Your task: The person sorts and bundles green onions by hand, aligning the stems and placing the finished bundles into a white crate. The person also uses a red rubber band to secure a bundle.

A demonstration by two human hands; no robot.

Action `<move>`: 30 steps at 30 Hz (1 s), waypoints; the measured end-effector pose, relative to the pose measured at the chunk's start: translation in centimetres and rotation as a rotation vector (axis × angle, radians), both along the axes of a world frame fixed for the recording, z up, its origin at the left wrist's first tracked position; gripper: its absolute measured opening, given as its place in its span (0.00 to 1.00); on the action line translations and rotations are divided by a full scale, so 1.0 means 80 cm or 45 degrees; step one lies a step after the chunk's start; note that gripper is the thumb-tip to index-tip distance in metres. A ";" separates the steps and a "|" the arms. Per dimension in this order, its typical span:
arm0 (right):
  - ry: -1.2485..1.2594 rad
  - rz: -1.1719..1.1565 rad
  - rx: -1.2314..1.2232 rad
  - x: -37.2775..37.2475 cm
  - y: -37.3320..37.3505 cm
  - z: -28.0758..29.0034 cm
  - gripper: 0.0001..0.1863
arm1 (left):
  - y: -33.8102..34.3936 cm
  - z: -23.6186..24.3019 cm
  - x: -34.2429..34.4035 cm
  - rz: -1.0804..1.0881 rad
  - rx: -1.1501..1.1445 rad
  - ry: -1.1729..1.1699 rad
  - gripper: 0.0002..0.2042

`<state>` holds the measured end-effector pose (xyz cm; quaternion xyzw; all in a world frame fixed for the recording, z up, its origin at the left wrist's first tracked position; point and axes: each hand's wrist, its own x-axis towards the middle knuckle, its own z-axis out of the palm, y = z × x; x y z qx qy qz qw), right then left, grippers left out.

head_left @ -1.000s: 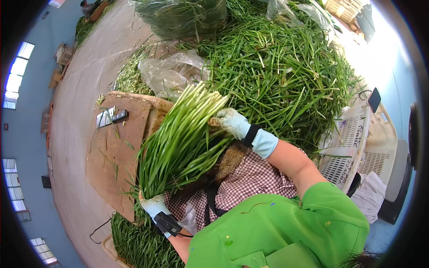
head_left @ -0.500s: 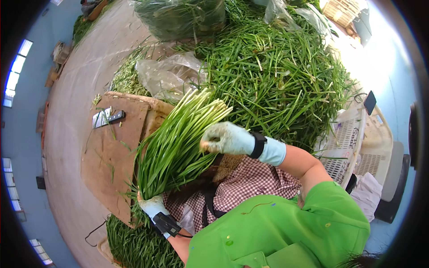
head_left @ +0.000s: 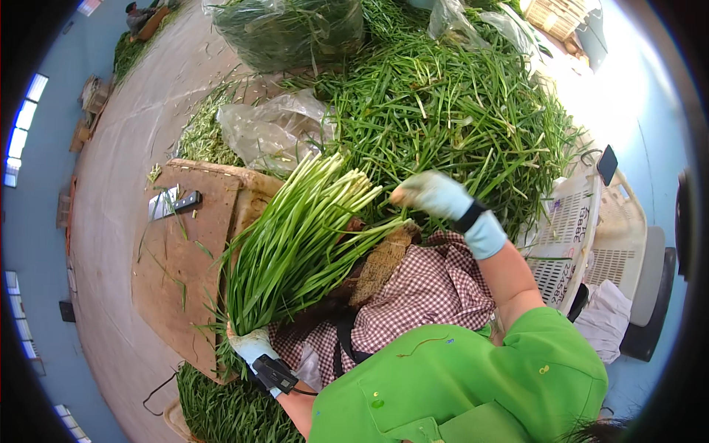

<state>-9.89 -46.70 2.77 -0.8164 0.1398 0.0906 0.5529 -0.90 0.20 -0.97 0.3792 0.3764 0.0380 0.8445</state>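
A thick bunch of garlic chives (head_left: pixel 288 244) lies slanting across my lap and the edge of a brown board, pale cut ends pointing up and right. My left hand (head_left: pixel 252 345), in a pale blue glove, is closed around its leafy lower end; part of the fingers is hidden behind the leaves. To the right of the pale ends hovers my right hand (head_left: pixel 432 196), gloved too and apart from the bunch. Motion smears its fingers, so I cannot make out their closure. A few stalks stick out of the bunch to the right, beneath that hand.
On the brown board (head_left: pixel 177 258) rests a cleaver (head_left: pixel 173 204) with a black handle. Beyond it lie a clear plastic bag (head_left: pixel 275 129) and a large heap of loose chives (head_left: pixel 450 111). White plastic crates (head_left: pixel 569 236) stand at right, and more greens (head_left: pixel 225 406) lie at lower left.
My right hand has moved right, away from the bunch's pale ends. Several stalks now jut out to the right from the bunch. My left hand keeps its hold in nearly the same place.
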 end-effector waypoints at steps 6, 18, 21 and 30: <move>-0.060 0.170 -0.031 0.041 0.102 -0.034 0.16 | -0.005 0.010 0.000 0.037 -0.019 0.020 0.22; -0.132 -1.146 -1.013 -0.035 -0.078 -0.060 0.18 | -0.003 0.006 0.000 -0.008 0.078 0.023 0.21; 0.174 -0.851 -1.507 -0.038 -0.057 -0.023 0.19 | -0.008 0.010 0.001 0.046 0.048 0.058 0.21; 0.148 0.261 0.045 0.028 0.138 0.020 0.16 | -0.010 0.014 0.000 -0.044 0.052 -0.031 0.21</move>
